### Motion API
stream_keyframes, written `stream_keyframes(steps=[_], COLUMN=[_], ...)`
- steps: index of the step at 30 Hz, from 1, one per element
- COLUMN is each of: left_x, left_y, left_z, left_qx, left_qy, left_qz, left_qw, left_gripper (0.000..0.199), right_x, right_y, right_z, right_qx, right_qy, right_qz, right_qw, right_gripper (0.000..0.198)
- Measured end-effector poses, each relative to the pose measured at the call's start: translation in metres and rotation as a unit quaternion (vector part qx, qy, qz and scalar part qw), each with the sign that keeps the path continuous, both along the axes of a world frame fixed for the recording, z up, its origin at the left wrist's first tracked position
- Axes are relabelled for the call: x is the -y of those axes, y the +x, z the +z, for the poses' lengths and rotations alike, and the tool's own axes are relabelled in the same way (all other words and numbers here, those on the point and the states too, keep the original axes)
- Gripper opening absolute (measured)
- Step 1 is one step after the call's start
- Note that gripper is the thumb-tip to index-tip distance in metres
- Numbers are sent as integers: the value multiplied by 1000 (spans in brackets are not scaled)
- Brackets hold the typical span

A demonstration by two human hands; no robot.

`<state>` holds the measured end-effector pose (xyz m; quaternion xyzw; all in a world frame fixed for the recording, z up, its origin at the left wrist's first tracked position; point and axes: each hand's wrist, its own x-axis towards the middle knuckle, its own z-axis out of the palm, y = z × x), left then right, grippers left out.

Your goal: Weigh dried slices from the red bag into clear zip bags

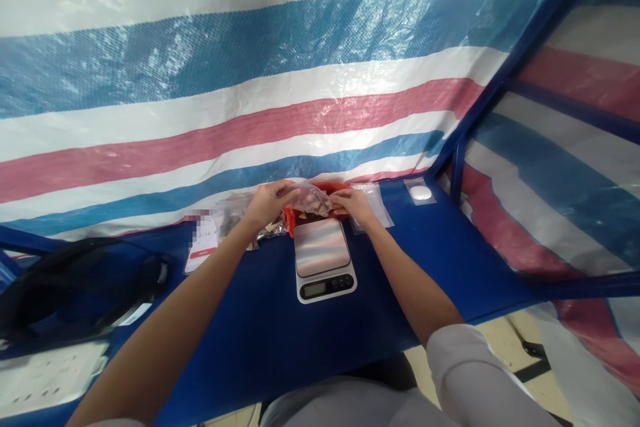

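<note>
Between my hands is a clear plastic bag [313,199] with brownish pieces in it, held just beyond the scale. My left hand [270,203] pinches the bag's left side. At its right side, the fingers of my right hand [352,203] are closed on the plastic. Behind and under it lies a red bag [292,221], partly hidden, with more pale brown pieces at its opening. Nearest to me stands a white kitchen scale [326,260] with a bare metal plate; no reading can be made out on its display.
More filled clear bags [273,229] lie left of the red bag, beside a phone [204,240]. Flat clear bags [377,205] and a white oval object [421,193] are at the right. A black strap-like item [85,287] and white power strip [50,377] occupy the left. Striped sheeting [280,113] walls the back.
</note>
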<state>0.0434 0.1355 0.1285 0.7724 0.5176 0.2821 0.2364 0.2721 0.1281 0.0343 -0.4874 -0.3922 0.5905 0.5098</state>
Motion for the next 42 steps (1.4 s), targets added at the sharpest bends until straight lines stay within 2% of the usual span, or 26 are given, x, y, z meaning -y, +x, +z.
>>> stream_keyframes(steps=[5, 11, 14, 19, 23, 28, 34, 42], left_x=[0, 11, 25, 52, 67, 77, 83, 83], left_y=[-4, -13, -10, 1, 6, 3, -3, -12], left_z=[-3, -17, -31, -53, -62, -69, -74, -81], left_qx=[21, 169, 280, 446, 511, 540, 547, 513], left_qy=[10, 18, -27, -98, -144, -185, -204, -215], left_qz=[17, 59, 86, 106, 122, 159, 168, 163], left_qw=[1000, 984, 956, 884, 839, 805, 795, 815], left_gripper=[43, 36, 32, 34, 39, 40, 37, 48], right_x=[5, 19, 27, 44, 53, 60, 67, 67], right_y=[3, 1, -3, -10, -12, -9, -3, -2], right_z=[7, 18, 16, 9, 5, 1, 3, 7], right_qx=[-12, -48, -34, 34, 69, 33, 37, 41], right_qy=[34, 77, 88, 130, 137, 130, 134, 99], right_qz=[-18, -68, -79, -55, -51, -32, -7, 9], right_qw=[999, 994, 992, 989, 987, 990, 990, 994], right_gripper=[31, 42, 45, 42, 40, 41, 33, 42])
